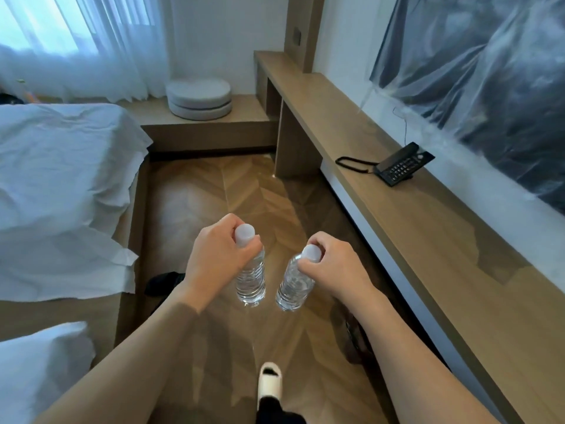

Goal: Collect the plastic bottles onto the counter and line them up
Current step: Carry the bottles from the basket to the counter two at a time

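Two clear plastic bottles are held by their necks at the centre of the frame, above the wooden floor (214, 191): the left bottle (251, 278) is gripped by the curled fingers of the left hand (218, 252), the right bottle (294, 281) by the right hand (334, 264). A black telephone (400, 165) is seen on the worktop (428, 240) at right.

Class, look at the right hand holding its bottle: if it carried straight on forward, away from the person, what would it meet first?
Probably nothing soon. Ahead of the right hand and its bottle the picture shows only open air above the wooden floor. The counter lies off to its right, so it would likely pass alongside; depth is unclear.
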{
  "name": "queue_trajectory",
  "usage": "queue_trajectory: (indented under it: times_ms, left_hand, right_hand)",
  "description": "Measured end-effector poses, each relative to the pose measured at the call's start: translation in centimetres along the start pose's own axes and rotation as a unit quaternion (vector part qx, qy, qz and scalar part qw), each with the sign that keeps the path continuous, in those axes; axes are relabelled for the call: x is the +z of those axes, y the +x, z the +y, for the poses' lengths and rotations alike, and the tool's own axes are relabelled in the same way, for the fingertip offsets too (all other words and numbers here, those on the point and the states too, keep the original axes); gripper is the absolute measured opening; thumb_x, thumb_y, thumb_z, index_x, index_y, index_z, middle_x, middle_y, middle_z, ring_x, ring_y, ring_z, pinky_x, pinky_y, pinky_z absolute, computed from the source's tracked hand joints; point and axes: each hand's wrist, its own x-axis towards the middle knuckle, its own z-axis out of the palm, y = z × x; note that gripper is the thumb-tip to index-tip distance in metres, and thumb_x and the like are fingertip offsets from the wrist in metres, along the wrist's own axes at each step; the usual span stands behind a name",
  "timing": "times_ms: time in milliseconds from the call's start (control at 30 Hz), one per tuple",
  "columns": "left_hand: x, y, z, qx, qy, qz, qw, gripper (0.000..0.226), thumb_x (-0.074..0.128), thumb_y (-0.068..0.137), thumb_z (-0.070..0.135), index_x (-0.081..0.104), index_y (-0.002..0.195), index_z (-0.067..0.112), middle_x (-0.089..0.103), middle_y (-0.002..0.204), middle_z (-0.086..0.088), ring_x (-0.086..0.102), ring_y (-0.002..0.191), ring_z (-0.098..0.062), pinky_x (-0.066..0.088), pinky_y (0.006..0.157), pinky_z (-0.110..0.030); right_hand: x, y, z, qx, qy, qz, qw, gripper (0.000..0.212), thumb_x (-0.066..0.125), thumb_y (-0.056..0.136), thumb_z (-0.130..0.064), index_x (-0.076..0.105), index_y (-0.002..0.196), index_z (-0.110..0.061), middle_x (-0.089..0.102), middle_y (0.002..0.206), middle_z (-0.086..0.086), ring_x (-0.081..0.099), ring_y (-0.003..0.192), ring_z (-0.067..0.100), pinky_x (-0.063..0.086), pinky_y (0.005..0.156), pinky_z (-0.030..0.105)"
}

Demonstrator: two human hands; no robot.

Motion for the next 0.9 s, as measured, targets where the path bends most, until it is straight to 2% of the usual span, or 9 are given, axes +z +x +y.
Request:
queue_trajectory:
  times_ms: [100,267,400,533,767,900]
  left_hand:
    - [0.8,6.9,-3.0,0.004,0.003,-0.012,1.0,0.024,0.074,0.076,0.04,0.055,0.074,0.026,0.059,0.067,0.01,0.059,0.065,-0.011,0.053,0.061,-0.033]
    - [0.7,18.6,-5.8,-0.001,0.002,0.001,1.0,0.022,0.077,0.076,0.034,0.058,0.076,0.022,0.059,0.064,0.006,0.057,0.061,-0.016,0.051,0.057,-0.036]
    - [0.3,28.0,-8.0,0.017,0.035,0.016,0.999,0.023,0.078,0.077,0.032,0.06,0.08,0.019,0.059,0.066,0.008,0.058,0.06,-0.013,0.053,0.057,-0.038]
    - [0.0,37.7,-11.5,0.003,0.04,0.015,0.999,0.021,0.077,0.077,0.036,0.061,0.08,0.022,0.061,0.068,0.011,0.06,0.062,-0.009,0.055,0.058,-0.037]
    - [-0.4,55.0,-17.5,0.016,0.024,-0.03,0.999,0.023,0.076,0.074,0.039,0.06,0.079,0.024,0.061,0.067,0.008,0.061,0.063,-0.013,0.056,0.059,-0.04]
    - [-0.6,64.7,-19.7,0.033,0.011,-0.031,0.999,0.024,0.073,0.074,0.042,0.061,0.082,0.023,0.062,0.07,0.008,0.062,0.067,-0.013,0.057,0.061,-0.04]
  right_hand:
    - [1.3,8.1,-1.1,-0.018,-0.004,-0.007,1.0,0.023,0.067,0.069,-0.043,0.057,0.084,-0.028,0.062,0.078,-0.01,0.062,0.071,0.012,0.056,0.062,0.031]
    - [2.4,21.0,-3.5,-0.022,-0.002,-0.011,1.0,0.025,0.067,0.067,-0.043,0.057,0.082,-0.026,0.062,0.076,-0.009,0.061,0.071,0.013,0.057,0.063,0.036]
    - [3.3,30.3,-5.9,-0.04,0.0,-0.02,0.999,0.023,0.067,0.072,-0.042,0.056,0.085,-0.028,0.061,0.078,-0.01,0.061,0.072,0.013,0.056,0.062,0.03]
    - [5.0,40.0,-7.8,-0.027,-0.011,-0.016,0.999,0.026,0.066,0.07,-0.045,0.055,0.087,-0.029,0.061,0.079,-0.011,0.062,0.074,0.014,0.059,0.068,0.036]
    - [7.3,56.4,-12.3,0.005,-0.019,0.013,1.0,0.027,0.067,0.068,-0.047,0.056,0.085,-0.029,0.061,0.076,-0.013,0.062,0.071,0.012,0.06,0.066,0.038]
    - [7.5,64.7,-14.6,0.013,-0.012,0.028,0.999,0.025,0.067,0.07,-0.047,0.057,0.085,-0.029,0.06,0.076,-0.012,0.062,0.071,0.012,0.059,0.065,0.035]
